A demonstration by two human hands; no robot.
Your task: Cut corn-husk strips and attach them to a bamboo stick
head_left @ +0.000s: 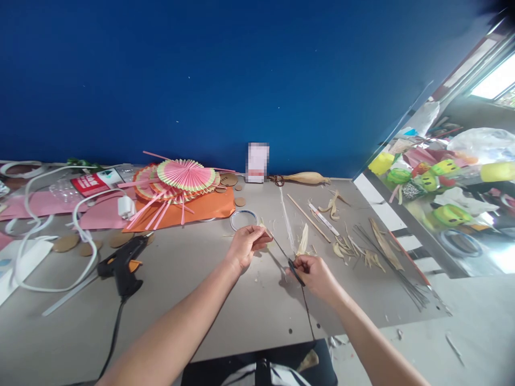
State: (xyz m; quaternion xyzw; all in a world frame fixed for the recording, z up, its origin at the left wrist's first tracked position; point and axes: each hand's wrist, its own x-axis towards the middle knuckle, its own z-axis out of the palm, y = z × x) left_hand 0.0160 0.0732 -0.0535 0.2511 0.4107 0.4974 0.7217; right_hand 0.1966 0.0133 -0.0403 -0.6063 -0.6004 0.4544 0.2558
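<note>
My left hand [245, 244] is closed in a pinch on the upper end of a thin dark wire [281, 252] with a bit of pale dried husk at its tip. My right hand [316, 276] is closed around the same wire lower down, just above the grey table [225, 316]. The wire's tail runs down past the table's front edge. A curled strip of dried husk [302, 241] lies just beyond my right hand.
A black and orange glue gun [123, 262] lies to the left with its cord. Pink paper fans [183, 179] on orange paper [209, 208], a wire coil [243, 219], wooden sticks [308, 217], husk scraps [362, 252] and a bundle of dark wires [402, 273] lie around.
</note>
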